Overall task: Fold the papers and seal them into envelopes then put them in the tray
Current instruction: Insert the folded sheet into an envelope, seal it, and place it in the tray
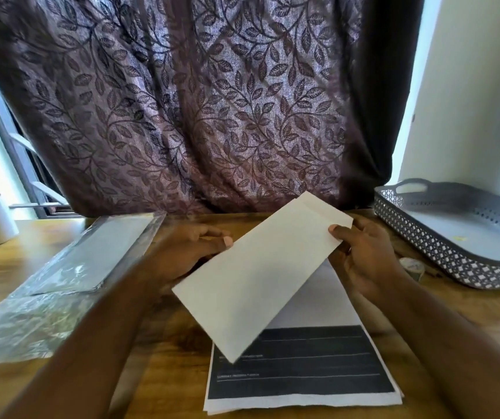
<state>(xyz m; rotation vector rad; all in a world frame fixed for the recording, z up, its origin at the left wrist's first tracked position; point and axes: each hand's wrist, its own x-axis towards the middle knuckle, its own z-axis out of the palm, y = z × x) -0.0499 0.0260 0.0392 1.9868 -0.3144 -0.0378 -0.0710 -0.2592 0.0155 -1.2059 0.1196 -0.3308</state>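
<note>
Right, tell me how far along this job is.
Done: nothing visibly; the tray shows no envelope in it. In hand: the left hand and right hand hold one white envelope above the papers; whether it is filled cannot be told. Left: the papers lie flat and unfolded on the table, so folding, sealing and loading the tray remain.

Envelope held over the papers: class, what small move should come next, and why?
Probably lay the envelope aside on the table: the left hand and right hand both pinch it, while the papers beneath lie flat and unfolded, so folding needs free hands.
</note>
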